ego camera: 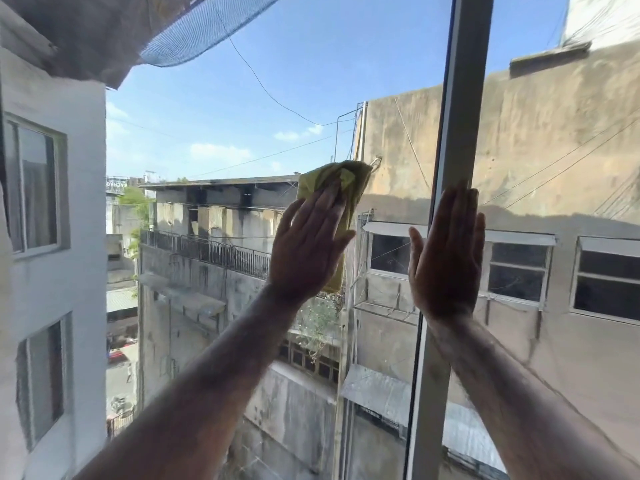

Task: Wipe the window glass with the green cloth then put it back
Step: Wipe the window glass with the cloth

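Note:
The window glass (225, 133) fills the view, with sky and old buildings behind it. My left hand (308, 244) lies flat against the pane and presses a yellow-green cloth (346, 183) onto it; the cloth sticks out above and to the right of my fingers, and a strip hangs below my palm. My right hand (448, 258) rests flat with its fingers together on the upright white window frame (464, 116), holding nothing. Both forearms reach up from the bottom of the view.
The white frame bar runs top to bottom right of centre and splits the glass into two panes. Outside are a white building on the left, a grey concrete block with a balcony rail in the middle, and cables.

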A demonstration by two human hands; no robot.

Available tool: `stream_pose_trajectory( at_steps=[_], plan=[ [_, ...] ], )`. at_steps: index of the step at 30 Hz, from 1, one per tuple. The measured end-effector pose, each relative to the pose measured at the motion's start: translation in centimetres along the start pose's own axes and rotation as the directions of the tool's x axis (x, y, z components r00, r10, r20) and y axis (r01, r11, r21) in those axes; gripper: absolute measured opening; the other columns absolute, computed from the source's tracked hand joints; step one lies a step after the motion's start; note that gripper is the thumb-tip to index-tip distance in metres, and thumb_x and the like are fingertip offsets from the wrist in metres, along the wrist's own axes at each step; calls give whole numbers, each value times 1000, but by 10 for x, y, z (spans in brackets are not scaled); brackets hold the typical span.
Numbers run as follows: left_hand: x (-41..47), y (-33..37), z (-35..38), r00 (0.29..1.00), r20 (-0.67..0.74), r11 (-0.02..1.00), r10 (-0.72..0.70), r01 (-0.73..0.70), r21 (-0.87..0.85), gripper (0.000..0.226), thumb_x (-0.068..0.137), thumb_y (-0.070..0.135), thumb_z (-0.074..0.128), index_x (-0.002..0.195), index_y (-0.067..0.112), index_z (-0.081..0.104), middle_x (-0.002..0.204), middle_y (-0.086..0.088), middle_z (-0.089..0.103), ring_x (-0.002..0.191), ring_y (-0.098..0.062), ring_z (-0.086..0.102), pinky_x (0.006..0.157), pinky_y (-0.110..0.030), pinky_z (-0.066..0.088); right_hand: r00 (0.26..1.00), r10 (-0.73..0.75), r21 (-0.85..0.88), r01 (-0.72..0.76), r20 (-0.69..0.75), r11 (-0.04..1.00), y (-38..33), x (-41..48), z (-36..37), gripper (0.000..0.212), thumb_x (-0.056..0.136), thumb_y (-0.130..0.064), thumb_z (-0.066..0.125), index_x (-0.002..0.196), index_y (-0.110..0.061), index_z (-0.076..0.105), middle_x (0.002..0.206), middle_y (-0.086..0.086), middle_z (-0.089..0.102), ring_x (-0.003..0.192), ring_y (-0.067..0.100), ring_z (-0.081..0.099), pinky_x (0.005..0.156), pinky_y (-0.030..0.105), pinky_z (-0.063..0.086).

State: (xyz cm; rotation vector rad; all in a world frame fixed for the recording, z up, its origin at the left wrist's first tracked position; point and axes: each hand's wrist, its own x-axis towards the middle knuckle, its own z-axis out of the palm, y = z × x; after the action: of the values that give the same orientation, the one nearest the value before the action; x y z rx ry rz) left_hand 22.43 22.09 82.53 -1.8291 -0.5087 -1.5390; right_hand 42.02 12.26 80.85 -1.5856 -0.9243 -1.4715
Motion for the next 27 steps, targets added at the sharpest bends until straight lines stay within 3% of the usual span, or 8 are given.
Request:
stream_pose_trajectory(
  at_steps=[4,6,9,11,15,19,22,27],
  plan=[
    [32,-19,-21,998,5,996,56,-55,-67,39,87,-5,63,123,4,71,132,-15,71,115,-31,70,94,-44,62,1000,10,23,-10,-1,1000,-1,2,-2,68,116,-36,37,167,1,12,177,21,13,166,33,14,134,53,22],
    [48,-15,-32,999,48,995,25,-20,-102,42,86,-7,60,125,4,68,133,-16,68,118,-32,66,90,-48,64,1000,14,28,-14,1,999,-1,1,-2,69,116,-36,38,167,1,13,177,22,14,166,33,14,134,53,22],
    [65,-12,-46,984,83,986,-158,161,-41,58,85,7,48,143,7,56,150,-18,52,144,-34,47,112,-57,49,1000,15,38,-15,-1,999,-1,1,-2,68,116,-36,38,167,2,14,177,21,14,166,33,14,135,52,21],
    [72,-16,-49,956,167,970,-242,244,9,71,88,9,62,156,8,40,154,-17,47,150,-32,39,119,-57,41,1000,13,34,-14,6,999,-1,2,-2,67,116,-37,34,167,1,13,177,21,13,166,33,14,134,53,21],
    [80,-13,-49,946,223,972,-235,228,58,62,89,-9,62,149,7,53,136,-15,65,133,-31,54,111,-55,49,1000,7,39,-8,13,999,0,1,-1,68,116,-38,32,168,0,11,177,21,12,166,33,13,135,52,20],
    [89,-9,-52,939,267,976,-218,206,73,39,88,-4,72,126,3,69,124,-16,64,116,-32,60,94,-45,60,1000,3,38,-3,13,999,0,2,0,67,116,-39,30,168,0,11,177,20,13,166,33,13,135,52,20],
    [95,-8,-59,925,299,971,-236,231,52,38,86,-5,76,123,1,66,127,-18,58,111,-32,65,93,-36,58,999,-1,73,-1,33,997,-1,3,-7,69,115,-39,33,167,2,13,176,23,16,165,35,16,134,54,22],
    [101,8,-74,864,428,963,-266,259,77,53,88,-10,60,139,-1,51,114,-26,72,108,-44,70,90,-49,60,982,-35,113,14,186,993,1,6,-31,83,111,-51,38,167,4,11,177,24,10,166,36,12,135,54,17]
  ],
)
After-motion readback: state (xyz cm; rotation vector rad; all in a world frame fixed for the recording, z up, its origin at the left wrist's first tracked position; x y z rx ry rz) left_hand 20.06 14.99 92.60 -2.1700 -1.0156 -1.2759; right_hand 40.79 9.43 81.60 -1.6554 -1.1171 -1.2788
